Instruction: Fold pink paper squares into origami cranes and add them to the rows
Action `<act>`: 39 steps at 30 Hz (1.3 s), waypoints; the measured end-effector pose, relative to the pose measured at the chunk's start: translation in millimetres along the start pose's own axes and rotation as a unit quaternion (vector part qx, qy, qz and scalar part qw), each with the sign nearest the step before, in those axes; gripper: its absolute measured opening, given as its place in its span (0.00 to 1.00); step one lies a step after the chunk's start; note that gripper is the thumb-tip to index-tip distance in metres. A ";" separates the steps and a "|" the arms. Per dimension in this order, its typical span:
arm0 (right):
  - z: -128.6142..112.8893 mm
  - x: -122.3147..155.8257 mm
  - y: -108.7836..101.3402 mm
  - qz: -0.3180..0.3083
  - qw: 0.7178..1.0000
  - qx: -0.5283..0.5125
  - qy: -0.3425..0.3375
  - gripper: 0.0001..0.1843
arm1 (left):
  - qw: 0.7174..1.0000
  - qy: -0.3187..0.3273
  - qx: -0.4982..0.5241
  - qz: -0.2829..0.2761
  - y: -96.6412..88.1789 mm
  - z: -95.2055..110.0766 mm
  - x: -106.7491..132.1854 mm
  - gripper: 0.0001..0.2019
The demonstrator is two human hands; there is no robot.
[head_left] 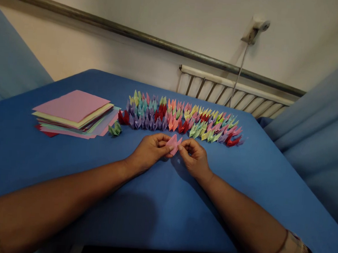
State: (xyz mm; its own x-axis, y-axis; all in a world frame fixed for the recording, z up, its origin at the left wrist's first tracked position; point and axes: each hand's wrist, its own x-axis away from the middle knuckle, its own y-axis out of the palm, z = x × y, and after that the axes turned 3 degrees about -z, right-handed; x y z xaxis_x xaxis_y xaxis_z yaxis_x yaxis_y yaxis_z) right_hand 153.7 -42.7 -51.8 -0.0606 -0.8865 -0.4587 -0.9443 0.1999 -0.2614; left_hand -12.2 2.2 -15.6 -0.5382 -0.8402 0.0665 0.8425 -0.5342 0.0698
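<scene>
A small pink folded paper piece, shaped like an origami crane [173,143], is held up between my two hands over the blue table. My left hand [152,147] pinches its body between thumb and fingers. At the piece's right side, a narrow pink point is gripped by the thumb and forefinger of my right hand [195,156]. Just beyond my hands stand rows of folded paper cranes [173,121] in red, purple, green, yellow, pink and blue. One green crane [115,129] sits apart at their left front.
A stack of coloured paper squares [73,106], pink on top, lies on the left of the blue table [117,218]. Behind the table are a wall rail [151,39], a radiator [234,86] and a socket with a cord [250,35]. Blue curtains [323,128] hang at both sides.
</scene>
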 end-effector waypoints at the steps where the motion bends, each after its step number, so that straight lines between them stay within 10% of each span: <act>1: 1.0 0.4 0.7 -0.003 1.000 -0.004 0.003 0.06 | 1.000 0.000 -0.005 -0.002 -0.1 -0.1 -0.1 0.14; 16: -19.6 0.6 -8.6 0.023 0.988 0.088 -0.127 0.05 | 0.924 0.155 -0.349 0.031 -11.9 -0.2 0.4 0.06; 39: -13.8 0.8 -6.7 -0.037 0.999 0.020 -0.028 0.06 | 0.872 0.166 -0.459 -0.036 -14.0 -0.4 1.5 0.11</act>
State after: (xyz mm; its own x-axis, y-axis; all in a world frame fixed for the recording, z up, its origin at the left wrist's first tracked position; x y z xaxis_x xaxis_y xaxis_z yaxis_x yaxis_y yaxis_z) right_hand 155.5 -50.5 -38.7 0.0282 -0.8752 -0.4830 -0.9316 0.1523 -0.3302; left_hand -24.7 8.3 -16.8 -0.6818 -0.7016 -0.2072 0.5525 -0.3082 -0.7744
